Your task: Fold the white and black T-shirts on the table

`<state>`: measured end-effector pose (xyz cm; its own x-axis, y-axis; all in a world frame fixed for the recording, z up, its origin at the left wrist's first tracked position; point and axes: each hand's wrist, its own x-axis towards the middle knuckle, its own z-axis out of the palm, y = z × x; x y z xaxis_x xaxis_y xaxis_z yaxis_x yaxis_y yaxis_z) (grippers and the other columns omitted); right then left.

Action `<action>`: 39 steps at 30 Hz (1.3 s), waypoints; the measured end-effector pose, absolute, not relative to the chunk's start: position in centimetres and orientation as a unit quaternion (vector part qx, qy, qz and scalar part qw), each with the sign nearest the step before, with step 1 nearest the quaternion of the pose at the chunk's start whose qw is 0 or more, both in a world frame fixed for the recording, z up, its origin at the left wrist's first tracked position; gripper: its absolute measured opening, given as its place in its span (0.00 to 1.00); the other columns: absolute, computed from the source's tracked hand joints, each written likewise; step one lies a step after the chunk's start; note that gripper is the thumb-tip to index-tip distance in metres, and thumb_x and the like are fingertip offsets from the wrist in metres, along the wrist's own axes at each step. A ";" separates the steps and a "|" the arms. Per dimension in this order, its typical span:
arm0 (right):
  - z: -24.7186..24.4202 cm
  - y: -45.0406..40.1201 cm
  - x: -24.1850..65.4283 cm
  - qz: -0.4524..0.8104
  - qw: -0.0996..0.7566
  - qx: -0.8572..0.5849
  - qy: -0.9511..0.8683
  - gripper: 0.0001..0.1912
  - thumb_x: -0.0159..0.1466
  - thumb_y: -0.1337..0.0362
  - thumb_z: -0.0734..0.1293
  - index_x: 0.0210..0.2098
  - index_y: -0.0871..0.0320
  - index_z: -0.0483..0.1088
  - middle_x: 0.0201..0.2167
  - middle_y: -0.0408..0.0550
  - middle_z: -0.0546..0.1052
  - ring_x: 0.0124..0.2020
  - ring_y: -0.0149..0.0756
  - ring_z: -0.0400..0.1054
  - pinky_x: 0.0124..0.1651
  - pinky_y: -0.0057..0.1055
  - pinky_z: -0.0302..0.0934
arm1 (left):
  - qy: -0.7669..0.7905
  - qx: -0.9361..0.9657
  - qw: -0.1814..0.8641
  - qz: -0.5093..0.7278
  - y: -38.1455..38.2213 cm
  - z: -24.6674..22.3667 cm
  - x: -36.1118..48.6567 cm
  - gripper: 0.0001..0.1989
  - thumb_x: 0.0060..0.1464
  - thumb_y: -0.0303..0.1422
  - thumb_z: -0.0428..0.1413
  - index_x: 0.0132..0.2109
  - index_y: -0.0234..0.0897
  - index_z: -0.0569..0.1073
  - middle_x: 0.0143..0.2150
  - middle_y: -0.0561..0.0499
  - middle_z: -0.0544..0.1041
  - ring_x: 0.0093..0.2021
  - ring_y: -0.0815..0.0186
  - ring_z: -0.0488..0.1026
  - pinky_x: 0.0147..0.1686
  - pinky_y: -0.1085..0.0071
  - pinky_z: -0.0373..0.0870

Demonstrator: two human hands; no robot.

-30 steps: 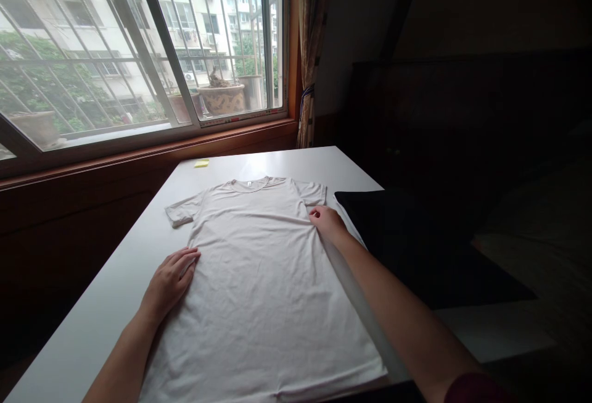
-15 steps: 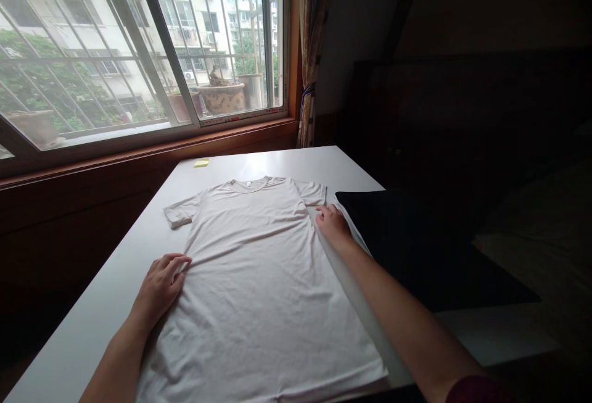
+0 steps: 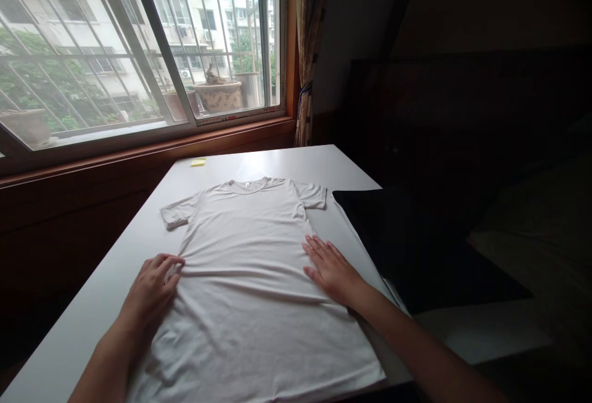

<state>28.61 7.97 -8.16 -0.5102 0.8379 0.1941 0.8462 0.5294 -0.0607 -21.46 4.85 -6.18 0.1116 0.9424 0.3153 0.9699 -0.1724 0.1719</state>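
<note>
A white short-sleeved T-shirt (image 3: 250,236) lies spread on the white table, its neckline at the far end and its hem near me. My left hand (image 3: 155,282) is at the shirt's left side edge, fingers curled and closed on the fabric there; the exact grip is partly hidden. On the opposite side my right hand (image 3: 330,270) rests flat on the shirt's right edge, fingers stretched out and holding nothing. Creases cross the body of the shirt between the two hands. Both sleeves lie spread outward, the left one slightly rumpled.
The white table (image 3: 124,255) extends around the shirt. A black flat piece (image 3: 416,249), apparently cloth, lies along its right side. A small yellow paper (image 3: 198,162) sits near the far left corner. Beyond stand a barred window (image 3: 222,39) and a tied curtain (image 3: 306,51).
My right hand has moved from near the right sleeve down toward me and now lies flat on the shirt's side. Creases have shifted nearer. My left hand stays almost in place.
</note>
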 end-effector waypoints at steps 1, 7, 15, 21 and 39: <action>-8.0 7.7 28.8 -0.018 0.097 -0.483 -0.870 0.31 0.76 0.53 0.55 0.74 0.61 0.54 0.76 0.55 0.51 0.76 0.47 0.46 0.74 0.50 0.46 | -0.646 -0.745 0.036 -0.161 4.9 -5.6 -21.4 0.14 0.61 0.38 0.51 0.48 0.45 0.78 0.50 0.47 0.78 0.51 0.52 0.73 0.54 0.56 0.71; -6.8 8.6 28.9 -0.004 0.111 -0.491 -0.864 0.30 0.75 0.52 0.56 0.71 0.59 0.59 0.74 0.55 0.55 0.74 0.47 0.50 0.74 0.49 0.47 | -0.626 -0.773 0.063 -0.084 6.8 -2.1 -19.3 0.19 0.64 0.47 0.49 0.48 0.45 0.80 0.51 0.47 0.81 0.56 0.50 0.74 0.54 0.55 0.73; -4.7 15.8 22.2 0.030 0.154 -0.521 -0.839 0.32 0.75 0.54 0.54 0.72 0.67 0.57 0.75 0.60 0.52 0.76 0.47 0.45 0.76 0.43 0.40 | -0.627 -0.774 0.030 -0.083 14.2 -3.6 -12.2 0.29 0.69 0.44 0.44 0.70 0.38 0.64 0.76 0.45 0.58 0.76 0.55 0.52 0.72 0.56 0.53; -5.9 20.5 16.6 0.103 0.091 -0.541 -0.830 0.36 0.75 0.50 0.53 0.74 0.66 0.50 0.77 0.57 0.47 0.77 0.45 0.38 0.76 0.43 0.34 | -0.724 -0.688 0.005 -0.053 18.1 -6.8 -12.1 0.33 0.70 0.47 0.38 0.74 0.34 0.57 0.77 0.39 0.53 0.76 0.46 0.48 0.71 0.41 0.47; -7.5 31.9 29.0 0.092 0.048 -0.682 -0.724 0.36 0.74 0.48 0.44 0.76 0.57 0.48 0.78 0.49 0.44 0.77 0.43 0.36 0.75 0.50 0.35 | -0.737 -0.675 -0.006 -0.041 18.1 -7.4 -14.5 0.35 0.69 0.52 0.37 0.76 0.42 0.52 0.79 0.45 0.46 0.78 0.50 0.42 0.73 0.44 0.40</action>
